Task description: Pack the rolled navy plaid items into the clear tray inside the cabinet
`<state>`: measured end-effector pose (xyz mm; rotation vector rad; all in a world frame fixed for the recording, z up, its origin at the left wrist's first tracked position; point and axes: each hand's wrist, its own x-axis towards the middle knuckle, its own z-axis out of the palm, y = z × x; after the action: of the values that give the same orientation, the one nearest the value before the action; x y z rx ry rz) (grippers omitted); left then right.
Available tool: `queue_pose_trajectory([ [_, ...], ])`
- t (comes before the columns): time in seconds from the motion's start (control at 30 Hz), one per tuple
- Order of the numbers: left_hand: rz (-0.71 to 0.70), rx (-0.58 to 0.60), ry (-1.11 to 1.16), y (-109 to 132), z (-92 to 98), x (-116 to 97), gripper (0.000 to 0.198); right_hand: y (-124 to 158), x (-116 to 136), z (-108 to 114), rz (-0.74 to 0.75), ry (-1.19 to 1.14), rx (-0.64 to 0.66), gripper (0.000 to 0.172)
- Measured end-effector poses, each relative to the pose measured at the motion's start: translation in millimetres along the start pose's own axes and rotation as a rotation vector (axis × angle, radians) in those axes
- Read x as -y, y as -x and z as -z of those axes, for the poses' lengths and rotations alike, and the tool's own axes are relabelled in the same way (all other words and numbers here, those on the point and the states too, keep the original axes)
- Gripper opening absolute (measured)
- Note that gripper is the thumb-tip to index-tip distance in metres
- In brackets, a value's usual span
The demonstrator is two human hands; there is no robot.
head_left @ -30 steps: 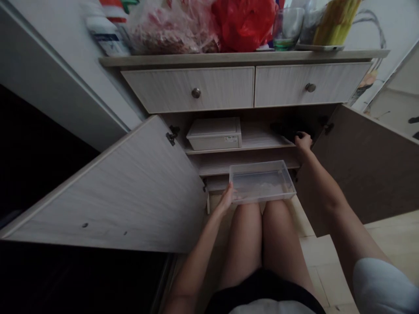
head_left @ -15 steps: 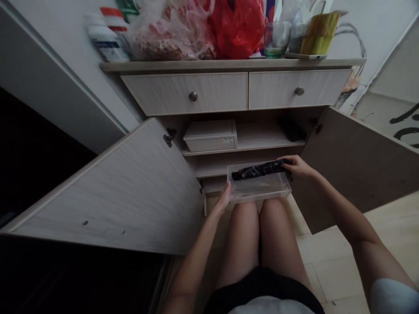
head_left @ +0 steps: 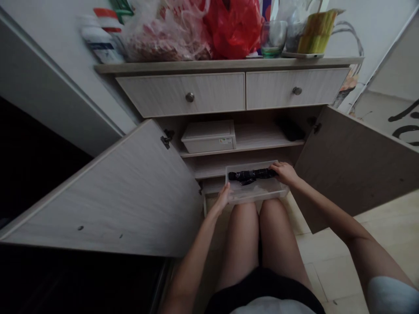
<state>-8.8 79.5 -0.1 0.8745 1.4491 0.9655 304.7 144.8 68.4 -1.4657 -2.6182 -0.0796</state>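
A clear plastic bin (head_left: 258, 197) rests over my knees. My left hand (head_left: 223, 195) grips its left end, thumb on the rim. Inside, along the far wall, lies a black patterned folding umbrella (head_left: 250, 175). My right hand (head_left: 283, 172) is closed around the umbrella's right end, which the fingers hide. A dark strap or flap hangs loose at the umbrella's middle.
Before me stands a cabinet with its left door (head_left: 118, 192) and right door (head_left: 356, 161) swung out. A white lidded box (head_left: 209, 135) and a dark object (head_left: 290, 129) sit on the upper shelf. Bags, bottles and a glass (head_left: 273, 39) crowd the top.
My right hand has moved left and lowered the umbrella into the bin. The left hand keeps its hold on the bin. The view has shifted slightly.
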Motion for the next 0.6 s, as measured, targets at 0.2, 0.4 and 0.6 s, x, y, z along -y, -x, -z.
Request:
queue_pose_trajectory([
  [0.2, 0.042, -0.033, -0.006, 13, -6.6, -12, 0.053, -14, -3, -1, 0.041, 0.137, 0.131, 0.041],
  [0.4, 0.046, -0.039, 0.082, 8, -4.7, -6, 0.054, -54, -62, 15, -0.187, -0.130, -0.073, 0.050],
  [0.6, 0.014, -0.019, 0.124, 4, -2.4, 2, 0.058, -110, -132, 18, -0.708, -0.054, -0.175, 0.051],
])
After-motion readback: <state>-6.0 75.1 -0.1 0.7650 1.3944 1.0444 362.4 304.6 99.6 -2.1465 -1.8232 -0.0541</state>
